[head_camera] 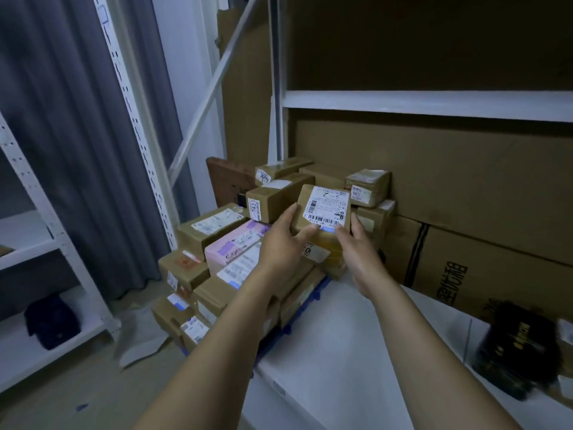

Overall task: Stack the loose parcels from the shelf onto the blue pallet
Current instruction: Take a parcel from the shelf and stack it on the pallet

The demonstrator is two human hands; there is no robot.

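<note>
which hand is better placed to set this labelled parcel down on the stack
Left. The left hand cups the labelled parcel from the pallet side, over the stacked parcels. The right hand only steadies its far edge.

A parcel (pixel 324 209) is sitting between the left hand (pixel 280 243) and right hand (pixel 359 246), over the stack (pixel 223 256). The stack is lying at 9 o'clock of the shelf (pixel 341 352), with big cartons (pixel 465 212) standing at its 3 o'clock and a bag (pixel 514 349) lying on the shelf at 4 o'clock.
</note>
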